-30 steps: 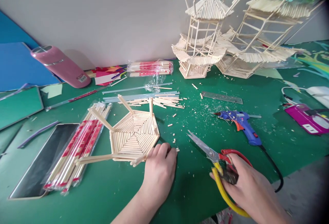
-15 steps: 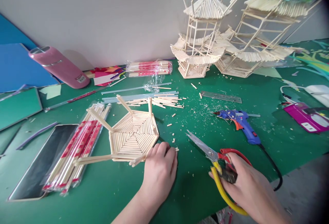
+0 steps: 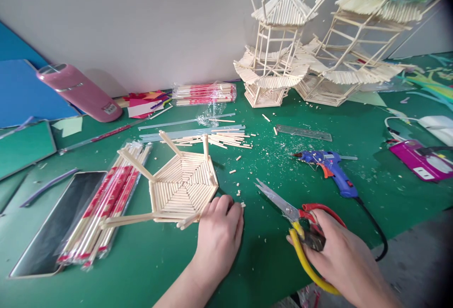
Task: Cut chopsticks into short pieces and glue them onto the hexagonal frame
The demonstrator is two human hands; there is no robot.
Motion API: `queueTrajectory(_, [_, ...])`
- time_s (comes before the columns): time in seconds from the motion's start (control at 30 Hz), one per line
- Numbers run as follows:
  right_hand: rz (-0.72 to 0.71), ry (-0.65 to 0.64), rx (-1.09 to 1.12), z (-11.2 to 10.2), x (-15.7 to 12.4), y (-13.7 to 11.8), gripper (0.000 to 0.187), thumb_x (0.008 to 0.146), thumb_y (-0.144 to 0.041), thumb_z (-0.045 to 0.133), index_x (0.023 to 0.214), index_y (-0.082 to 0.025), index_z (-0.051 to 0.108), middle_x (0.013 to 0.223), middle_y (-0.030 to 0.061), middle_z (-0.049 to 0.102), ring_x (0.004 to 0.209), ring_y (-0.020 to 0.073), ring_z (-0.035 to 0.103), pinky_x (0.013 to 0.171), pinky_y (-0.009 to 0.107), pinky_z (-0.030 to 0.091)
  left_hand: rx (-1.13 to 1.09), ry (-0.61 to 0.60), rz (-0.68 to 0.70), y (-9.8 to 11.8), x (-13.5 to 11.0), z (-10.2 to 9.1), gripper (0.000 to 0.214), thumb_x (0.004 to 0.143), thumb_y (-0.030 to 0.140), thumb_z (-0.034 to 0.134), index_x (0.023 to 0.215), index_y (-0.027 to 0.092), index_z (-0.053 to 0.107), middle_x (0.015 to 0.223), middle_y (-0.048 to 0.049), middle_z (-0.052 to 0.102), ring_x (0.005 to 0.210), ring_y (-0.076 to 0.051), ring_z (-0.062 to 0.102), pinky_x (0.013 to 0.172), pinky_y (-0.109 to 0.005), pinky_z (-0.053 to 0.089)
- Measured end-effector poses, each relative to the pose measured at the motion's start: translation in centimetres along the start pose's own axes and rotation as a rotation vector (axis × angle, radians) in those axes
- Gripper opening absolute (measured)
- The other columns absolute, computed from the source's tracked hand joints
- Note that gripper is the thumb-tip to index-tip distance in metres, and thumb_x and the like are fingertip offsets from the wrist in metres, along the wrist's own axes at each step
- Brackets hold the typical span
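A hexagonal base (image 3: 184, 183) made of wooden sticks, with several stick posts slanting up from its corners, lies left of centre on the table. My left hand (image 3: 221, 228) rests on the table against its near right corner. Its fingers are curled downward, and whatever they grip is hidden beneath them. Further right, my right hand (image 3: 339, 246) is closed around the handles of scissors (image 3: 283, 204), one handle red and the other yellow. The blades stand slightly apart and point up and left, with nothing between them. Small cut stick pieces (image 3: 239, 192) lie between the hands.
A blue glue gun (image 3: 327, 162) lies beyond the scissors, its cord running off the table edge. Packaged chopsticks (image 3: 109, 199) overlap a dark phone-like slab (image 3: 56, 228) at left. Loose sticks (image 3: 226, 139), a clear ruler (image 3: 304, 133), a pink bottle (image 3: 79, 93) and stick-built pavilions (image 3: 276, 62) stand or lie behind.
The whole view has shifted very slightly. Both hands, the scissors and the stick base keep practically the same places.
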State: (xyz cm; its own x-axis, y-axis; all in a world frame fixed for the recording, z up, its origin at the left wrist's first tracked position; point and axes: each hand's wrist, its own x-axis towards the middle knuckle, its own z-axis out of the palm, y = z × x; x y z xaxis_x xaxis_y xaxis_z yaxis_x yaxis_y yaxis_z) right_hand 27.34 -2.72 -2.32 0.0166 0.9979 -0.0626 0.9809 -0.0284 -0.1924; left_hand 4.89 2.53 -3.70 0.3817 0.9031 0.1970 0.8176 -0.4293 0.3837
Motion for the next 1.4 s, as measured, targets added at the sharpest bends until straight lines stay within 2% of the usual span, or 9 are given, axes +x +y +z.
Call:
queueTrajectory(0.27, [0.002,0.000,0.023,0.29,-0.11,0.36,0.032,0.076,-0.056,0.049,0.083,-0.026,0.042,0.066,-0.0005,0.063,0.056,0.0225,0.062,0.042,0.028,0.043,-0.014,0.013,0.022,-0.16,0.15,0.02,0.025,0.087,0.017,0.042,0.077,0.013,0.065,0.077,-0.0093,0.057,0.068,-0.020,0.054,0.061,-0.034,0.048])
queueTrajectory(0.47, [-0.014,0.034,0.004,0.40,-0.07,0.30,0.032,0.075,-0.055,0.051,0.083,-0.025,0.043,0.066,0.0009,0.063,0.054,0.0222,0.062,0.041,0.028,0.043,-0.019,0.009,0.013,-0.24,0.07,0.07,0.026,0.087,0.017,0.041,0.078,0.014,0.065,0.078,-0.0090,0.057,0.068,-0.020,0.054,0.060,-0.033,0.047])
queueTrajectory(0.83, [-0.003,0.013,0.011,0.09,-0.03,0.07,0.032,0.076,-0.055,0.050,0.085,-0.025,0.043,0.069,0.0019,0.065,0.059,0.0237,0.065,0.043,0.029,0.046,-0.044,0.021,0.007,-0.16,0.11,0.09,0.023,0.087,0.018,0.043,0.077,0.013,0.064,0.078,-0.0089,0.057,0.070,-0.021,0.054,0.062,-0.035,0.048])
queueTrajectory(1.4, [-0.002,0.002,0.021,0.36,-0.05,0.29,0.032,0.075,-0.057,0.049,0.081,-0.027,0.041,0.066,-0.0007,0.063,0.055,0.0216,0.062,0.042,0.028,0.044,-0.033,0.008,-0.001,-0.24,0.17,0.28,0.023,0.087,0.018,0.043,0.078,0.014,0.064,0.080,-0.0089,0.057,0.071,-0.020,0.054,0.063,-0.035,0.048])
